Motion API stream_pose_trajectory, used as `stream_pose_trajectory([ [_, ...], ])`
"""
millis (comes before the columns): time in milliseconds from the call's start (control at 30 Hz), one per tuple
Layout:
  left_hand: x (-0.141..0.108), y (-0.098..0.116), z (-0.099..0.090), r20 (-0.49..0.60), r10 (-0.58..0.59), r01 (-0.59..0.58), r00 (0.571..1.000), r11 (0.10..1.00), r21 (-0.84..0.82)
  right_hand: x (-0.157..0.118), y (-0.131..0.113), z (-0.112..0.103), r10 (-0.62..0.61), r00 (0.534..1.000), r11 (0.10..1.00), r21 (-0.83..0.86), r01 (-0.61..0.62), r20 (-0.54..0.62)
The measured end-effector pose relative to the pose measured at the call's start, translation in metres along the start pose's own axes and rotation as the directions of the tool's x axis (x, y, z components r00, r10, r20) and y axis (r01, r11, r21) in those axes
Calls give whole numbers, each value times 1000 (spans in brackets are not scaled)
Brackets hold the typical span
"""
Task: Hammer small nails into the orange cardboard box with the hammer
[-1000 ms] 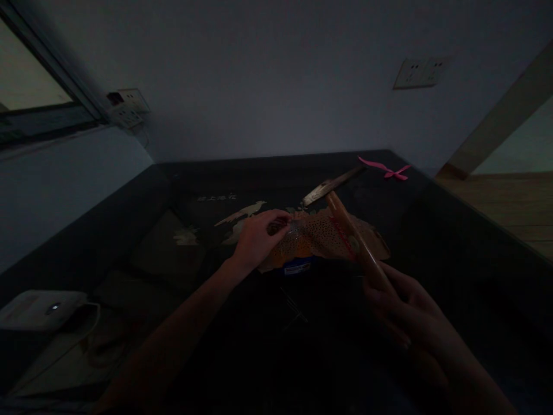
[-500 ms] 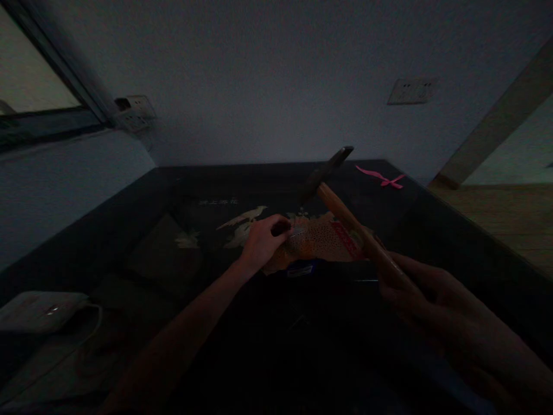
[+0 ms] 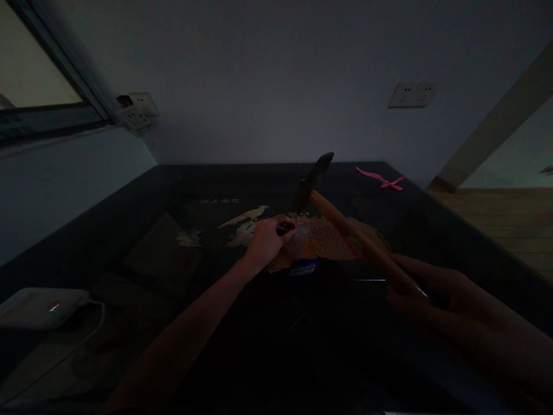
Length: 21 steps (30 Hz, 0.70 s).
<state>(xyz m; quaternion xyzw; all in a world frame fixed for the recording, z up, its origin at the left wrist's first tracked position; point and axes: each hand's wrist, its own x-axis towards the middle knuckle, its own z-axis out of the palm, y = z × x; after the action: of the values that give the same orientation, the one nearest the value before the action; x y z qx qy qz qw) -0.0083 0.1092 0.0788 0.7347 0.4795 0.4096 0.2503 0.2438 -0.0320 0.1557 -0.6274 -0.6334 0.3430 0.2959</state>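
Observation:
My right hand (image 3: 449, 311) is closed round the wooden handle of a hammer (image 3: 345, 227). Its dark metal head slants just above and beside my left fingertips. My left hand (image 3: 270, 239) is pinched on something small that I cannot make out, at the left part of a flat, orange-tan dotted piece (image 3: 330, 236). Red printing shows on this piece, partly behind the handle. A small blue label (image 3: 303, 267) lies at its near edge. Poor light hides much of the detail around both hands.
A dark glossy tabletop (image 3: 268, 178) with a bird and flower picture meets the wall. A pink ribbon (image 3: 391, 183) lies at the back right. On the left is a white device (image 3: 45, 308) with a cable. Sockets (image 3: 410, 95) are on the wall.
The hammer head has moved down and slightly left, closer to my left fingertips. My left hand stays pinched in nearly the same place.

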Motion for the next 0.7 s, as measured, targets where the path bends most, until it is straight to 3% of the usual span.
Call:
stream_pose_trajectory([
  [133,1,2,-3,7,4,-5,1000,997,71,3,0,5,-59,997,998,32,58,50],
  [233,1,2,-4,4,14,-14,1000,991,136,5,0,6,-29,994,998,50,24,103],
  [367,2,2,-1,11,-3,2,1000,998,59,2,1,2,13,990,992,125,-30,139],
  [700,2,4,-3,14,-18,16,1000,993,113,6,5,8,-64,992,994,90,54,112],
])
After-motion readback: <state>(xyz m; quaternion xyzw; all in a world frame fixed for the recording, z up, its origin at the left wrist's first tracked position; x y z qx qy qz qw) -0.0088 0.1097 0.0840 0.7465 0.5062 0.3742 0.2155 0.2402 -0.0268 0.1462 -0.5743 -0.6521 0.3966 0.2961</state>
